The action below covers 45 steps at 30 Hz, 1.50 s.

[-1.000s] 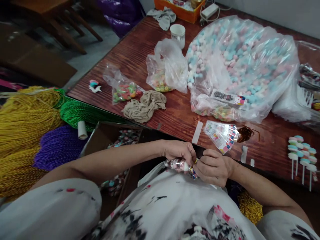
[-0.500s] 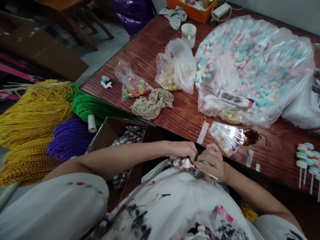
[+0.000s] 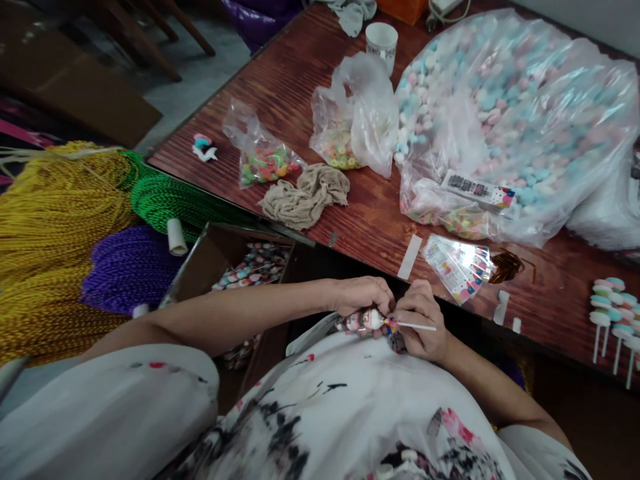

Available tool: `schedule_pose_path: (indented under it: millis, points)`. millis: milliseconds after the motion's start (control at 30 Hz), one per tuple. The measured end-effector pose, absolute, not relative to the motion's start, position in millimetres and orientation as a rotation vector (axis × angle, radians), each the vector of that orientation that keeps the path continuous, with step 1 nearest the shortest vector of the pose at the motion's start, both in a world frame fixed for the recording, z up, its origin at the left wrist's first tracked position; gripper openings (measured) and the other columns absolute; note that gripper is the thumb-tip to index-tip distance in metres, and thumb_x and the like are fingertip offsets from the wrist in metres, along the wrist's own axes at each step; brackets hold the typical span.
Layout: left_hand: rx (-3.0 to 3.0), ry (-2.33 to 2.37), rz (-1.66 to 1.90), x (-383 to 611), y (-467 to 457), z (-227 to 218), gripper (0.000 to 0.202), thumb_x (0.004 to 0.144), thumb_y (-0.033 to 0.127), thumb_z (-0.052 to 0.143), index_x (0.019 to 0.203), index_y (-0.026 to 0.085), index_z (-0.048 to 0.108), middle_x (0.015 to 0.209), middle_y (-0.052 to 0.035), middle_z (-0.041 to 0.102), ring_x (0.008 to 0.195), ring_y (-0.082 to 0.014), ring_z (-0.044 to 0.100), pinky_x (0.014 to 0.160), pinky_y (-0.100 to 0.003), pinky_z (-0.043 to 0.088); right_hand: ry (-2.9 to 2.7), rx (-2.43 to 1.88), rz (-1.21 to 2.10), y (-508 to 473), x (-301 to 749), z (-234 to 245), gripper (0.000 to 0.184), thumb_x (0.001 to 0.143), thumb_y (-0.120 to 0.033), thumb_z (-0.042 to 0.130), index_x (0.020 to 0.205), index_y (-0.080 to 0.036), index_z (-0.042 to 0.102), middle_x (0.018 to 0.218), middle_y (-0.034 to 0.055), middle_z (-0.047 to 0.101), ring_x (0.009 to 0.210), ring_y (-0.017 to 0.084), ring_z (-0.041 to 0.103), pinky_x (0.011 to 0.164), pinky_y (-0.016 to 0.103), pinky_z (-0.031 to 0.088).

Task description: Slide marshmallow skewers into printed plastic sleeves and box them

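In front of my chest I hold a wrapped marshmallow lollipop (image 3: 367, 321) in clear printed film, lying level with its white stick (image 3: 417, 326) pointing right. My left hand (image 3: 364, 295) is closed round the marshmallow end, its fingers curled at the top. My right hand (image 3: 423, 320) is closed at the gathered neck of the wrapper, where something colourful and shiny shows. Its fingertips are partly hidden, and the stick lies across its fingers. Nearest on the table are a fan of printed clear bags (image 3: 457, 267) and a bunch of gold twist ties (image 3: 507, 265).
Bare marshmallow lollipops (image 3: 615, 307) stick out at the table's right. A large bag of marshmallows (image 3: 520, 120) fills the back. Smaller candy bags (image 3: 270, 167), a rag (image 3: 305, 197) and a cup (image 3: 381, 43) lie left of it. Below, a carton (image 3: 187, 267) holds wrapped lollipops beside coloured cord bundles (image 3: 65, 240).
My right hand's fingers have shifted at the wrapper's neck. The white stick has swung up from slanting downward to nearly level. The whole view has tilted slightly.
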<state>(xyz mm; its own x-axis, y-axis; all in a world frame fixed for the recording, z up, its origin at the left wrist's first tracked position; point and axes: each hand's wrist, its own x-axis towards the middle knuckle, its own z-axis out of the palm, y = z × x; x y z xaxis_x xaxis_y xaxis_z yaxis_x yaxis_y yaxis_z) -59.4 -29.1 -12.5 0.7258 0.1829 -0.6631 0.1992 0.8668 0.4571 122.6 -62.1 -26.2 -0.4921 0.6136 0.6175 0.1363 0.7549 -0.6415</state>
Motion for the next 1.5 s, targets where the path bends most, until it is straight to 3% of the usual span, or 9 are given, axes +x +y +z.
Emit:
schedule_pose_path:
  millis: [400, 533, 700, 833, 933, 1100, 1267, 1400, 1500]
  points:
    - [0.595, 0.969, 0.28, -63, -55, -16, 0.011, 0.06, 0.019, 0.056, 0.052, 0.014, 0.061, 0.042, -0.0024, 0.058, 0.027, -0.0094, 0.04, 0.027, -0.018, 0.027, -2.078, -0.644, 0.46, -76, 95, -28, 0.008, 0.083, -0.014, 0.049, 0.084, -0.02, 0.054, 0.082, 0.0059, 0.063, 0.079, 0.02, 0.055, 0.075, 0.042, 0.04]
    - [0.579, 0.975, 0.402, -60, -66, -9, 0.005, 0.062, 0.018, 0.057, 0.064, 0.015, 0.06, 0.042, 0.0005, 0.056, 0.029, -0.0104, 0.045, 0.028, -0.016, 0.026, -2.061, -0.592, 0.402, -84, 90, -25, 0.013, 0.083, -0.01, 0.047, 0.086, -0.02, 0.053, 0.082, 0.0046, 0.067, 0.077, 0.019, 0.058, 0.075, 0.042, 0.041]
    - [0.616, 0.871, 0.455, -58, -77, -3, 0.027, 0.07, 0.025, 0.063, 0.095, 0.016, 0.061, 0.043, 0.003, 0.056, 0.026, -0.0086, 0.04, 0.03, -0.016, 0.027, -2.002, -0.529, 0.47, -96, 86, -12, 0.017, 0.085, -0.008, 0.048, 0.094, -0.019, 0.057, 0.075, 0.0032, 0.065, 0.072, 0.017, 0.057, 0.073, 0.038, 0.044]
    - [0.662, 0.844, 0.513, -59, -84, 1, 0.033, 0.073, 0.031, 0.066, 0.102, 0.016, 0.059, 0.045, 0.0043, 0.055, 0.028, -0.0082, 0.04, 0.032, -0.016, 0.029, -2.076, -0.591, 0.489, -102, 87, -1, 0.016, 0.087, -0.008, 0.045, 0.089, -0.018, 0.058, 0.074, 0.0041, 0.061, 0.074, 0.018, 0.055, 0.072, 0.037, 0.043]
    - [0.728, 0.818, 0.513, -65, -86, 2, 0.036, 0.077, 0.044, 0.068, 0.097, 0.016, 0.06, 0.05, 0.0041, 0.057, 0.031, -0.007, 0.041, 0.036, -0.018, 0.034, -2.254, -0.551, 0.242, -100, 96, 4, 0.016, 0.085, -0.009, 0.043, 0.084, -0.018, 0.057, 0.073, 0.005, 0.06, 0.072, 0.019, 0.051, 0.071, 0.039, 0.039]
    - [1.045, 0.484, 0.101, -93, -75, 7, 0.068, 0.073, 0.079, 0.054, 0.077, 0.013, 0.069, 0.055, -0.0052, 0.062, 0.05, -0.0158, 0.055, 0.048, -0.026, 0.044, -2.477, -0.285, -0.133, -92, 117, 28, 0.016, 0.084, -0.013, 0.042, 0.081, -0.019, 0.056, 0.07, 0.004, 0.056, 0.068, 0.019, 0.045, 0.073, 0.041, 0.037]
    - [1.804, 0.596, 0.382, -116, -70, 48, 0.042, 0.08, 0.058, 0.063, 0.082, 0.016, 0.071, 0.073, -0.0047, 0.067, 0.069, -0.0169, 0.058, 0.067, -0.03, 0.048, -2.583, -0.212, -0.145, -88, 120, 55, 0.016, 0.087, -0.017, 0.043, 0.08, -0.019, 0.057, 0.066, 0.0029, 0.054, 0.066, 0.018, 0.042, 0.072, 0.039, 0.037]
    - [2.711, 0.718, 0.917, -113, -91, 68, 0.017, 0.092, 0.026, 0.052, 0.087, 0.023, 0.068, 0.08, -0.0029, 0.065, 0.084, -0.018, 0.056, 0.099, -0.045, 0.039, -2.604, -0.545, 0.248, -76, 117, 50, 0.018, 0.084, -0.008, 0.043, 0.077, -0.019, 0.055, 0.069, 0.0026, 0.058, 0.068, 0.016, 0.049, 0.066, 0.031, 0.039]
    - [2.84, 0.575, 1.007, -103, -107, 48, 0.017, 0.091, 0.018, 0.051, 0.087, 0.023, 0.066, 0.091, -0.0046, 0.067, 0.088, -0.0192, 0.055, 0.101, -0.049, 0.036, -2.562, -0.844, 0.346, -62, 119, 36, 0.021, 0.08, -0.003, 0.044, 0.07, -0.019, 0.053, 0.064, -0.0001, 0.056, 0.063, 0.013, 0.049, 0.061, 0.027, 0.036]
